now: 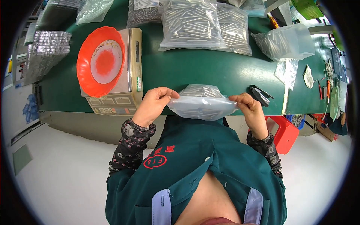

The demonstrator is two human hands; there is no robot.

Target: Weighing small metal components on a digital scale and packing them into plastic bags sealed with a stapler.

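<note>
A clear plastic bag [202, 107] filled with thin silvery metal pins lies at the front edge of the green table, close to my body. My left hand [154, 104] pinches one upper corner of it between thumb and fingers. At the opposite corner my right hand [252, 111] grips the plastic the same way. Between the two hands the bag's top edge is drawn out nearly straight, and pins show through the film on both sides of it. Just to the right of my right hand a black stapler [260, 95] rests on the table.
A scale [132, 75] bearing a red scalloped bowl [84, 62] stands at left. Large bags of metal pins [191, 26] sit at the back. Far right are a plastic scoop-like container [300, 41] of pins and several small tools [328, 88]. Below the table edge stands a red stool [284, 137].
</note>
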